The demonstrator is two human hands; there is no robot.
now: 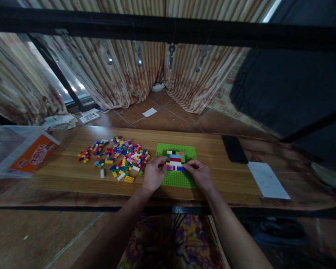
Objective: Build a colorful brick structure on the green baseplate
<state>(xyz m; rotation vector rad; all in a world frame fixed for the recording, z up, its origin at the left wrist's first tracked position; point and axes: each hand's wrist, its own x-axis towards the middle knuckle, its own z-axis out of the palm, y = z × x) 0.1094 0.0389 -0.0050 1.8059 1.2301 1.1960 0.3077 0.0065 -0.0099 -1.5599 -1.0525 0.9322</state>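
Observation:
A rectangular build of toy bricks (176, 158), with rows in white, red, light blue and other colours, is on the green studded baseplate (177, 181). My left hand (154, 173) grips its left edge between thumb and fingers. At its right edge, the fingertips of my right hand (200, 172) are pinched together on the build; whether a small separate brick is between them I cannot tell. A heap of loose toy bricks (130, 155) in many colours spreads left of the baseplate. Nearest my left hand in front of it lies a yellow brick (129, 179).
On the wooden board (212, 149) a black phone (235, 149) lies to the right, beside a white sheet of paper (268, 180). A clear plastic box (5, 149) with an orange label stands at the far left. A dark metal bar (168, 24) crosses above.

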